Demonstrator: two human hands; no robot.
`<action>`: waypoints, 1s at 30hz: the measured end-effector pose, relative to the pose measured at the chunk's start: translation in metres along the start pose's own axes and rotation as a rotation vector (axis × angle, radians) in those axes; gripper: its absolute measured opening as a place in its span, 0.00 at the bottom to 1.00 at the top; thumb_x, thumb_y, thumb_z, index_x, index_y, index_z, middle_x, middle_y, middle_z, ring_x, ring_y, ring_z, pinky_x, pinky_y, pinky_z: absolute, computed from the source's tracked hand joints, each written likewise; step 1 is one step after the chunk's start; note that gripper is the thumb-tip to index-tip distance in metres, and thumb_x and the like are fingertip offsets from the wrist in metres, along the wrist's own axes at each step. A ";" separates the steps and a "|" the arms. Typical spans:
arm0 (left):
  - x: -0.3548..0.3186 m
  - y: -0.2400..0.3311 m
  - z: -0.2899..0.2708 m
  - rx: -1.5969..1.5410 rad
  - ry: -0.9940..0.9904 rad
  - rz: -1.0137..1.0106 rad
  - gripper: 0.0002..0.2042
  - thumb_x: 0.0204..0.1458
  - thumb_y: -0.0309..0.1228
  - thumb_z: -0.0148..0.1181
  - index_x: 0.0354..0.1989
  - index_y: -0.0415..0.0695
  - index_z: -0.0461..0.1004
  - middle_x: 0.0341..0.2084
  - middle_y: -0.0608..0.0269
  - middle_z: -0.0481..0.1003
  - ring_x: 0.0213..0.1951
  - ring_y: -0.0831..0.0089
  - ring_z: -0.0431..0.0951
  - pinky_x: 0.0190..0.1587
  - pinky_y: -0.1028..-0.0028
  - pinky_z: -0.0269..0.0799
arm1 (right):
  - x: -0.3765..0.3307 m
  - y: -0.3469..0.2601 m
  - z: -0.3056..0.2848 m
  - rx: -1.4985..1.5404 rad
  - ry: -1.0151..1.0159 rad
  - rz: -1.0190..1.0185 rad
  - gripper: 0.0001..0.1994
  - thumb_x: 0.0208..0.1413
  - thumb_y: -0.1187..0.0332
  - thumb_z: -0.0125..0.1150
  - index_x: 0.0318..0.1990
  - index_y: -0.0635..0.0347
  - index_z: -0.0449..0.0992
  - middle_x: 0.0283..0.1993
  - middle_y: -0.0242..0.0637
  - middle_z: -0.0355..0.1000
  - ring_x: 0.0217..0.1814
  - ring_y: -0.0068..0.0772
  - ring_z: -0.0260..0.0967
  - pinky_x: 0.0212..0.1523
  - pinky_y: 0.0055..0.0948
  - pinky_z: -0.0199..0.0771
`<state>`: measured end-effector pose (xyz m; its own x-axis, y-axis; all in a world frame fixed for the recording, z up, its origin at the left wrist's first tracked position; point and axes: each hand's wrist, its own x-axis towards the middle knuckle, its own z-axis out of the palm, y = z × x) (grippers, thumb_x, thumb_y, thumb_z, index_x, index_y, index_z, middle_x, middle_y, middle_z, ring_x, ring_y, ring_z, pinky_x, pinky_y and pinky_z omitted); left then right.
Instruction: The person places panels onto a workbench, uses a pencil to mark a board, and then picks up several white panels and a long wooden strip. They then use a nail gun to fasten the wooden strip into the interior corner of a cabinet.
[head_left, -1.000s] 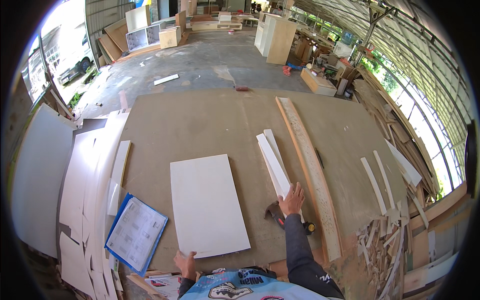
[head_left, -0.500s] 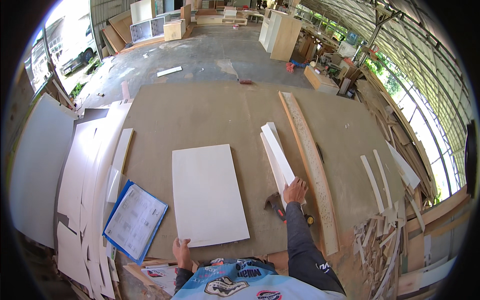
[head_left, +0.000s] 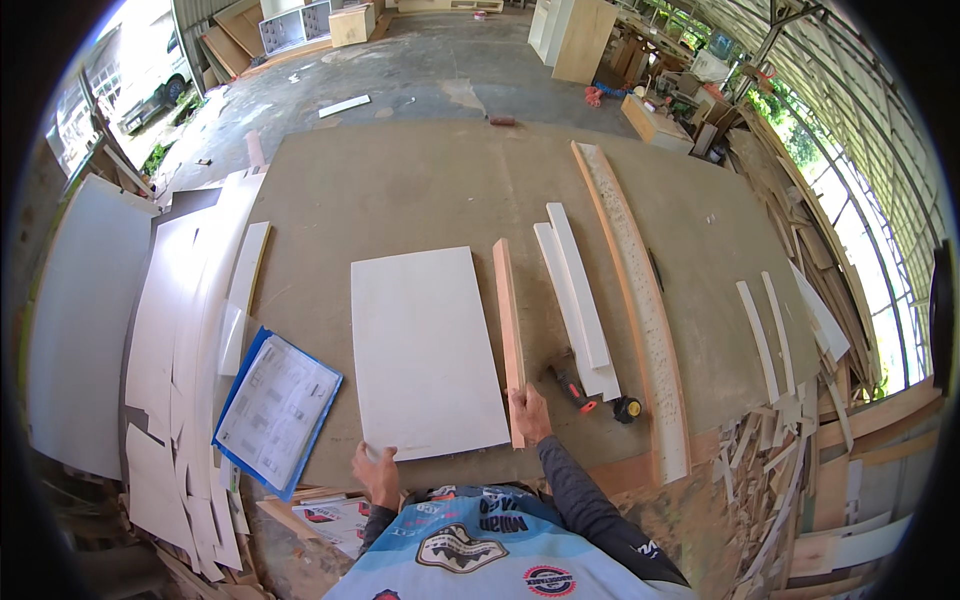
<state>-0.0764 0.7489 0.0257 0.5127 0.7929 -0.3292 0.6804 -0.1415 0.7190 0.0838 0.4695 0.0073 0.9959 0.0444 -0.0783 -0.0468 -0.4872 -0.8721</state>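
Holding strip (head_left: 508, 335) near end in your right hand (head_left: 529, 413), fingers closed; left hand (head_left: 377, 470) pinches panel (head_left: 425, 350) corner. Risk: strip tips, far end unsupported.

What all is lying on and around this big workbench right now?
Workbench: one, brown, fills the middle.
White panel: one, flat at the near edge.
Wooden strip: one, tan, on edge beside the panel's right side.
White strips: two, overlapping, right of the wooden strip.
Long plank: one, pale, running far to near at right.
Hand tool: one, red and black, near the white strips.
Tape measure: one, black and yellow, near edge.
Blue folder: one, papers on top, left.
White offcuts: many, stacked at left.
Left hand: on the panel's near corner.
Right hand: gripping the wooden strip's near end.
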 end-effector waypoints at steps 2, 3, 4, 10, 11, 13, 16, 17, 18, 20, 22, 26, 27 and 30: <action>0.000 -0.002 -0.001 0.013 0.007 0.016 0.37 0.41 0.39 0.67 0.61 0.33 0.65 0.55 0.41 0.65 0.60 0.46 0.62 0.64 0.54 0.55 | -0.004 -0.003 -0.004 -0.119 -0.068 0.057 0.16 0.64 0.60 0.55 0.34 0.68 0.70 0.32 0.50 0.76 0.35 0.51 0.75 0.40 0.40 0.72; -0.001 -0.002 0.000 0.018 0.006 0.025 0.37 0.41 0.39 0.67 0.60 0.33 0.64 0.55 0.41 0.65 0.60 0.46 0.61 0.64 0.54 0.55 | -0.005 -0.002 -0.003 -0.193 -0.053 0.001 0.16 0.63 0.60 0.55 0.34 0.69 0.69 0.33 0.52 0.76 0.37 0.55 0.74 0.41 0.43 0.72; 0.000 -0.002 0.000 0.033 -0.003 0.019 0.36 0.41 0.38 0.67 0.60 0.33 0.65 0.56 0.40 0.65 0.59 0.47 0.62 0.63 0.55 0.56 | -0.005 -0.001 0.000 -0.267 -0.037 -0.053 0.17 0.62 0.60 0.56 0.35 0.69 0.69 0.34 0.55 0.75 0.38 0.58 0.73 0.42 0.46 0.71; 0.044 -0.029 0.004 -0.157 -0.017 -0.080 0.31 0.41 0.34 0.68 0.55 0.33 0.69 0.46 0.46 0.72 0.47 0.55 0.75 0.52 0.61 0.70 | 0.000 -0.023 -0.003 -0.229 -0.164 0.089 0.20 0.59 0.63 0.60 0.50 0.71 0.67 0.46 0.56 0.73 0.49 0.50 0.73 0.50 0.40 0.72; 0.048 -0.030 0.002 -0.193 -0.061 -0.085 0.30 0.41 0.33 0.67 0.54 0.33 0.70 0.43 0.49 0.74 0.44 0.57 0.76 0.48 0.63 0.72 | 0.002 -0.017 -0.004 -0.243 -0.155 0.067 0.22 0.59 0.64 0.60 0.55 0.71 0.67 0.49 0.53 0.73 0.51 0.44 0.74 0.51 0.36 0.73; 0.055 -0.031 -0.009 -0.318 -0.135 -0.133 0.23 0.45 0.31 0.66 0.51 0.37 0.72 0.35 0.60 0.78 0.36 0.66 0.79 0.41 0.67 0.75 | 0.009 0.000 -0.009 0.283 -0.259 0.184 0.22 0.58 0.67 0.61 0.56 0.70 0.67 0.50 0.47 0.74 0.52 0.39 0.74 0.53 0.34 0.72; 0.029 0.006 -0.028 -0.971 -0.257 -0.333 0.22 0.51 0.33 0.64 0.53 0.37 0.71 0.44 0.61 0.76 0.41 0.69 0.78 0.46 0.70 0.73 | 0.006 -0.003 -0.012 0.679 -0.321 0.291 0.23 0.59 0.69 0.61 0.59 0.69 0.66 0.52 0.40 0.74 0.53 0.31 0.72 0.55 0.31 0.71; 0.032 0.005 -0.028 -1.077 -0.241 -0.294 0.19 0.58 0.37 0.61 0.54 0.39 0.71 0.46 0.64 0.77 0.44 0.70 0.78 0.47 0.66 0.75 | 0.003 -0.007 -0.012 0.746 -0.329 0.318 0.24 0.60 0.70 0.61 0.61 0.69 0.65 0.53 0.37 0.73 0.53 0.28 0.71 0.55 0.29 0.71; 0.032 0.003 -0.031 -1.131 -0.269 -0.267 0.19 0.59 0.38 0.60 0.54 0.39 0.71 0.46 0.63 0.77 0.45 0.69 0.78 0.47 0.65 0.76 | 0.000 -0.009 -0.009 0.745 -0.265 0.284 0.24 0.60 0.70 0.62 0.61 0.69 0.65 0.54 0.38 0.73 0.53 0.28 0.71 0.55 0.29 0.71; 0.030 0.004 -0.042 -1.230 -0.329 -0.214 0.19 0.61 0.40 0.58 0.54 0.40 0.71 0.46 0.61 0.77 0.47 0.68 0.79 0.47 0.64 0.77 | -0.009 -0.009 -0.003 0.744 -0.130 0.223 0.25 0.60 0.69 0.62 0.62 0.68 0.64 0.55 0.40 0.72 0.52 0.28 0.72 0.54 0.28 0.71; 0.029 0.017 -0.050 -1.195 -0.285 -0.204 0.18 0.63 0.41 0.57 0.53 0.39 0.71 0.45 0.61 0.77 0.46 0.69 0.79 0.46 0.66 0.78 | -0.012 -0.002 0.001 0.574 -0.130 0.174 0.29 0.60 0.68 0.63 0.66 0.66 0.61 0.56 0.40 0.72 0.52 0.27 0.72 0.53 0.28 0.72; 0.024 0.047 -0.065 -1.167 -0.244 -0.158 0.19 0.63 0.41 0.56 0.53 0.37 0.72 0.46 0.58 0.77 0.45 0.69 0.80 0.44 0.69 0.79 | -0.030 0.003 0.009 0.617 -0.208 0.328 0.34 0.61 0.71 0.61 0.71 0.67 0.52 0.60 0.42 0.69 0.55 0.27 0.71 0.54 0.26 0.72; 0.024 0.047 -0.067 -1.173 -0.252 -0.145 0.19 0.63 0.41 0.56 0.53 0.37 0.72 0.46 0.58 0.77 0.45 0.69 0.80 0.44 0.69 0.80 | -0.035 -0.003 0.010 0.630 -0.210 0.379 0.33 0.61 0.72 0.60 0.71 0.67 0.53 0.61 0.42 0.69 0.55 0.27 0.70 0.54 0.26 0.72; 0.025 0.043 -0.064 -1.187 -0.278 -0.137 0.20 0.63 0.41 0.56 0.53 0.37 0.72 0.46 0.57 0.77 0.44 0.69 0.80 0.42 0.70 0.80 | -0.050 -0.010 0.010 0.615 -0.174 0.434 0.31 0.61 0.73 0.57 0.71 0.65 0.55 0.60 0.44 0.71 0.56 0.28 0.71 0.54 0.26 0.71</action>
<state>-0.0681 0.8010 0.0872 0.6674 0.5849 -0.4608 -0.0875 0.6761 0.7316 0.0341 0.4811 0.0145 0.8545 0.1217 -0.5051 -0.5155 0.0780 -0.8533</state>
